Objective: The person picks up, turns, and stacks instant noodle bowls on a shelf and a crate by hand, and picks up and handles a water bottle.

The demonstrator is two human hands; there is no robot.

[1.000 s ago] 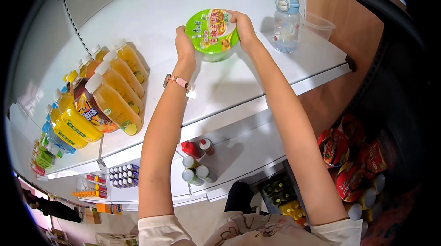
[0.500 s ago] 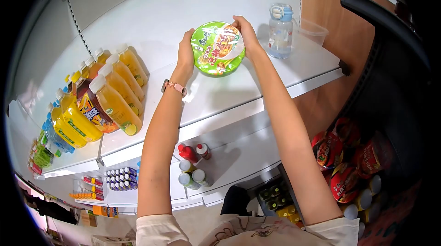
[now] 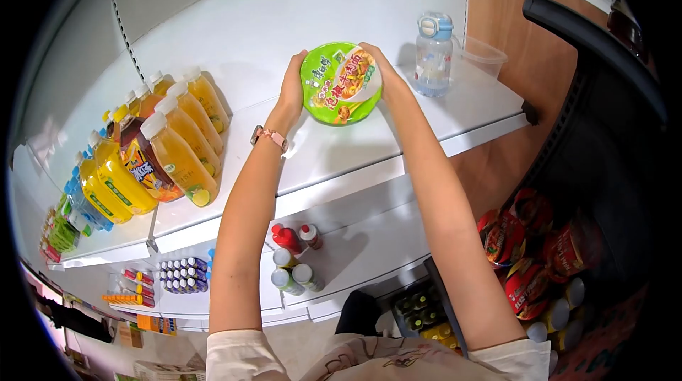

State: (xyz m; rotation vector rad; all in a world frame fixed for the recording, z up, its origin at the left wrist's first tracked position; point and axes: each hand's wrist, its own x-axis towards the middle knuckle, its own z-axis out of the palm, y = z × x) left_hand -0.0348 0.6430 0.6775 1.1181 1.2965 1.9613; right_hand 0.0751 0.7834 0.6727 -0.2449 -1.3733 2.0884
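Observation:
A green instant noodle bowl (image 3: 330, 89) with a picture of noodles on its lid is held over the white upper shelf (image 3: 334, 161). My left hand (image 3: 293, 82) grips its left side, and my right hand (image 3: 378, 68) grips its right side. Both hands are closed round the bowl, with some fingers hidden behind it. The lid faces me, tilted. Whether the bowl's base touches the shelf cannot be seen. To the right of my right hand stands a clear water bottle (image 3: 432, 57) with a light blue lid.
Juice bottles (image 3: 177, 150) line the shelf's left part. A clear plastic tub (image 3: 483, 57) sits behind the water bottle. Cans (image 3: 307, 276) and red bottles (image 3: 285, 237) stand on the lower shelf. At right, red noodle bowls (image 3: 524, 285) lie beside a black cart frame (image 3: 604, 47).
The lid of the noodle bowl has turned slightly and shows less glare. The whole view has shifted a little. Both hands keep their hold on the bowl.

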